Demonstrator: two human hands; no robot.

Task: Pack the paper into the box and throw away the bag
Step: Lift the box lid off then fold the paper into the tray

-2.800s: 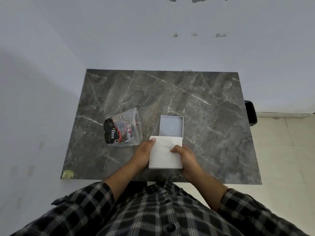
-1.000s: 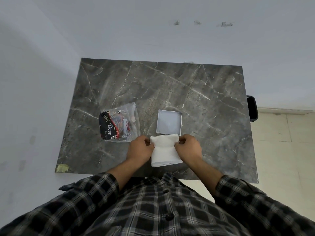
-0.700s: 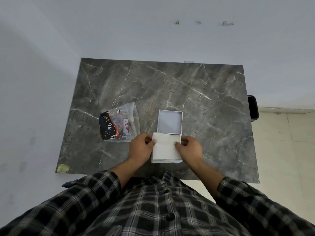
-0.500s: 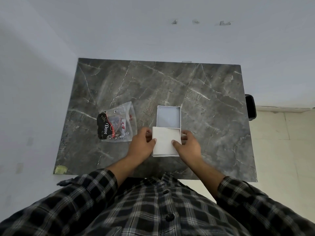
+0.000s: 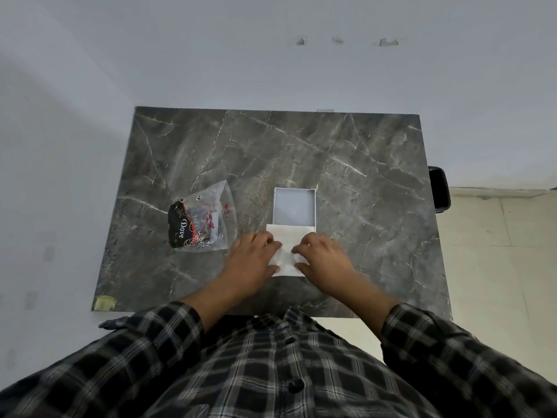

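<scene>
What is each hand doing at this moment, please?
Left hand: fingers bent, pressing on the left side of the folded paper.
Right hand: fingers bent, pressing on its right side.

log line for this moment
left hand + right hand: pressing folded paper | box: open, empty | bag: on table

Table is bare beyond box; bag crowds the left.

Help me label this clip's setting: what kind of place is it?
Probably a plain indoor room, not a kitchen or workshop: a dark marble-look table pushed against a bare pale wall, with light tiled floor on the right.
</scene>
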